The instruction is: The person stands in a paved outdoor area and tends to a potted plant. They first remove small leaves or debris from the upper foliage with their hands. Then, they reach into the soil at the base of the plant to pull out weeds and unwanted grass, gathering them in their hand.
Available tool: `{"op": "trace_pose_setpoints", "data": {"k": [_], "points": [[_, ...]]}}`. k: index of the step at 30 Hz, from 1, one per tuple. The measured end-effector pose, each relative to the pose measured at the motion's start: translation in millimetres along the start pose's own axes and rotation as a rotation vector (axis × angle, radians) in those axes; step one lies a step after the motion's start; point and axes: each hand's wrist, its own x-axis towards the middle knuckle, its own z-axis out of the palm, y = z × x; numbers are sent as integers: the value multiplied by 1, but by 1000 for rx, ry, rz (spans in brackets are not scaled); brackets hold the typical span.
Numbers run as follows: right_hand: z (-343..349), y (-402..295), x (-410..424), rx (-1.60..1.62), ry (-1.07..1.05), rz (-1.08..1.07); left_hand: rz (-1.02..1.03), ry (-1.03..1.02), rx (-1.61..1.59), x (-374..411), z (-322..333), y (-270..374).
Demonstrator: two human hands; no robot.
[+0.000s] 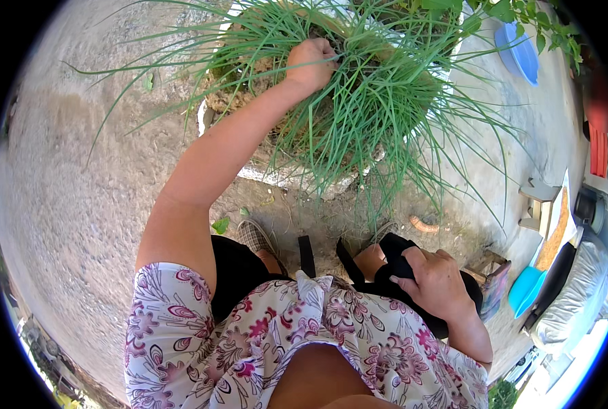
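Long, thin green onion-like leaves [355,117] spread from a raised soil bed with a pale, rough edge [278,176]. My left hand [313,62] reaches into the clump near the leaf bases, its fingers curled downward. A leaf crosses over its back, and the fingertips are partly hidden, so what they hold cannot be made out. Low at the right, my right hand [431,281] is by my knee, its thumb and fingers closed around bunched black cloth [401,255].
My checked shoe [255,235] stands on the ground before the bed. At right are a blue basin [521,53], a small stool [538,204], a turquoise basin [526,291], a sheet with orange-brown grains [554,235] and a filled plastic sack [575,291]. Leafy branches [529,20] hang at upper right.
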Motion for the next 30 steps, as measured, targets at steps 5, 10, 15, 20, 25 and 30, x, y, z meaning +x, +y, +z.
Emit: {"op": "trace_pose_setpoints", "data": {"k": [5,10,15,20,25,30], "points": [[-1,0,4,-20,-2,-21,43,-5,-104,-5,2,0],[-4,-1,6,-35,-2,-36,-155,-128,-455,-9,-25,24],[-6,-4,6,-54,-20,-12,-128,-80,-448,-5,-23,21],[-7,-4,4,-55,-24,34,89,87,-91,15,4,4],[-4,-1,-1,-55,-22,32,157,133,12,9,7,17],[-6,-2,-3,-33,-8,3,180,195,97,7,10,15]]}}
